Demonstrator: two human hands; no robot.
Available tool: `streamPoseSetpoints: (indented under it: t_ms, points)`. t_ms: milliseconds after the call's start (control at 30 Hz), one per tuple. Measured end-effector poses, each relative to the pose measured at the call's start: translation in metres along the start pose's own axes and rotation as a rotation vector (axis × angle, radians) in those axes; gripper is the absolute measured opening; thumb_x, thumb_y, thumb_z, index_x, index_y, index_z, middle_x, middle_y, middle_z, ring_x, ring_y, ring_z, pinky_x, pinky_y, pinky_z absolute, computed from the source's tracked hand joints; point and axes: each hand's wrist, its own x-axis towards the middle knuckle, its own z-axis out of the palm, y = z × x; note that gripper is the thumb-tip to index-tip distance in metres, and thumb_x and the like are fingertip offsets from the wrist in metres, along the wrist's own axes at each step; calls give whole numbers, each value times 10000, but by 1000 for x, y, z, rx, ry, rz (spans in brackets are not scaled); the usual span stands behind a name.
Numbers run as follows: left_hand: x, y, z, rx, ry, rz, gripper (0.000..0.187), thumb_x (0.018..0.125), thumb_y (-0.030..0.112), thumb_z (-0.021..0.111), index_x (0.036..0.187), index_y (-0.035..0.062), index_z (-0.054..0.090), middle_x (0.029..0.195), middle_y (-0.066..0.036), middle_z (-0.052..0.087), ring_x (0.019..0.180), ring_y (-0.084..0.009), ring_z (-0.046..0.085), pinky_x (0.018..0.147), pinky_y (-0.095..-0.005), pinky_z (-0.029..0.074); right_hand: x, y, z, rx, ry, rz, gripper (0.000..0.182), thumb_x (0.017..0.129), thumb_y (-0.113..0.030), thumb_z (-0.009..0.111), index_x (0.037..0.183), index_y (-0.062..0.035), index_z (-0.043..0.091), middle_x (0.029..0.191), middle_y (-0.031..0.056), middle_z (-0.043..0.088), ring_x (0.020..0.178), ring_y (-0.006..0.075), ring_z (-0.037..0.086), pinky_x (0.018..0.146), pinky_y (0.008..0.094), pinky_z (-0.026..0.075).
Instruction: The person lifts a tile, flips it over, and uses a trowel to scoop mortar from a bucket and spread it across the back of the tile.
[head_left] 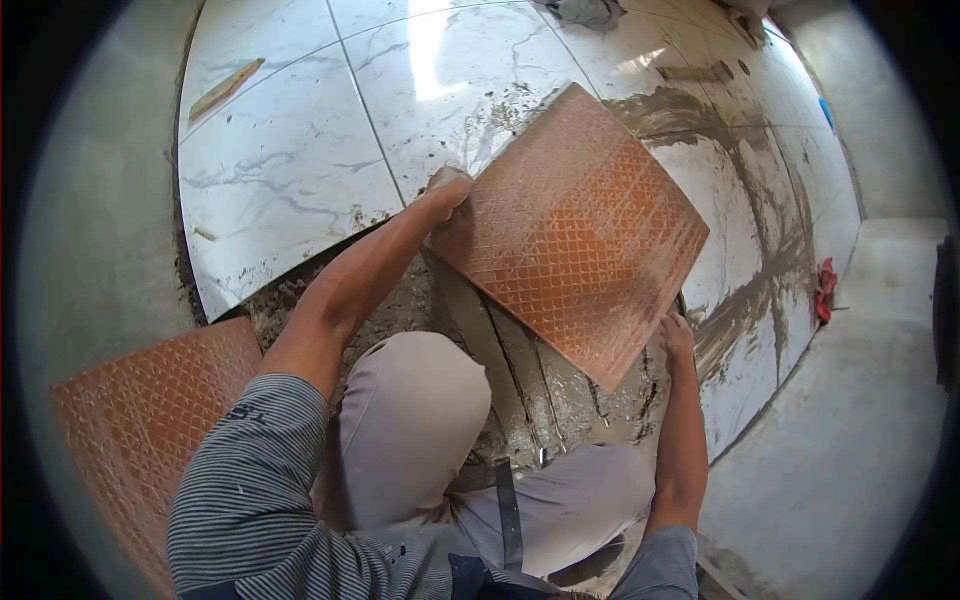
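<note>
Beside the striped left sleeve (pixel 250 440), saw a spare tile (pixel 140 410), gridded back in view, leaning or flat hard to tell. Just past the trousered knees (pixel 415 410), met furrowed mortar (pixel 575 405), apparently soft. Above and beyond this, held the large tile (pixel 590 240) at a tilt, gridded back toward the head and lowest corner pointing toward the right knee. Had the left hand (pixel 452 185) clamped near the left corner and the right hand (pixel 677 337) closed at the lower right edge, fingers bent to the rim on both sides, fingertips mostly hidden. Judged likeliest to go wrong: a slip, from a weight carried at the edges only; a chipped corner, from swinging into the laid white tiles (pixel 280 200); a gouge in the mortar, from dipping the low corner first; pinched fingers, from lowering without clearing the rim. Farther out, noted muddy smears (pixel 665 108), a red item (pixel 825 290), a wood strip (pixel 225 90) and, farthest, a crumpled grey cloth (pixel 585 12).
</note>
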Motion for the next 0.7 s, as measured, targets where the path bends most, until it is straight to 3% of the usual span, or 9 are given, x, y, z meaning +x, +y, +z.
streamPoseSetpoints:
  t_ms: [67,100,167,233,300,400,567,667,700]
  points:
    - [-10,6,-6,-43,-70,-18,257,770,225,562,909,26,647,832,-78,595,786,-189,548,659,-348,433,-17,-7,-5,-363,-23,-406,472,808,-231,548,1199,29,507,1080,158,597,981,224,575,836,325,434]
    - [-8,2,-5,-58,-63,-26,257,770,225,562,909,26,647,832,-78,595,786,-189,548,659,-348,433,-14,-4,-7,-478,-70,-481,490,807,-226,540,1215,39,484,1133,193,577,1036,264,565,883,327,423]
    - [6,-12,1,29,-19,130,261,789,224,541,937,42,655,874,-82,618,817,-182,558,698,-324,441,-45,-25,0,-552,-130,-499,479,816,-219,538,1221,31,481,1148,198,569,1044,271,565,890,330,423]
    - [6,-16,3,7,-18,123,263,794,221,532,949,45,652,893,-89,623,839,-180,560,722,-318,440,-86,-46,6,-616,-188,-517,469,825,-211,537,1227,24,477,1163,203,561,1052,279,565,898,332,423]
    - [1,-14,0,-21,-16,119,266,800,218,522,961,48,649,913,-95,627,861,-179,561,747,-312,439,-113,-62,12,-576,-419,-447,447,841,-198,550,1233,4,479,1174,205,554,1041,289,573,874,333,442]
    - [-13,-15,-9,-24,-36,159,315,797,213,513,1038,41,618,962,-117,629,903,-203,570,796,-315,434,-134,-69,14,-721,-417,-497,440,849,-198,565,1234,-3,479,1160,204,561,1020,283,585,844,334,464]
    - [-43,-37,-37,15,15,401,414,814,240,494,1169,30,530,1125,-151,580,1037,-235,546,897,-336,414,-150,-57,31,-654,-364,-472,429,856,-205,558,1225,2,484,1102,204,585,974,290,601,815,348,480]
    - [-76,-61,-70,-68,-72,335,406,830,236,493,1171,17,521,1158,-150,559,1059,-231,534,913,-334,403,-143,-28,36,-703,-398,-373,439,855,-233,556,1219,4,490,1087,203,591,951,293,608,818,354,475]
    - [-83,-81,-76,-82,-75,319,397,834,226,496,1168,15,523,1144,-142,563,1046,-219,536,905,-327,405,-133,-11,35,-723,-430,-440,450,847,-250,556,1214,1,495,1074,202,595,947,296,610,823,355,469]
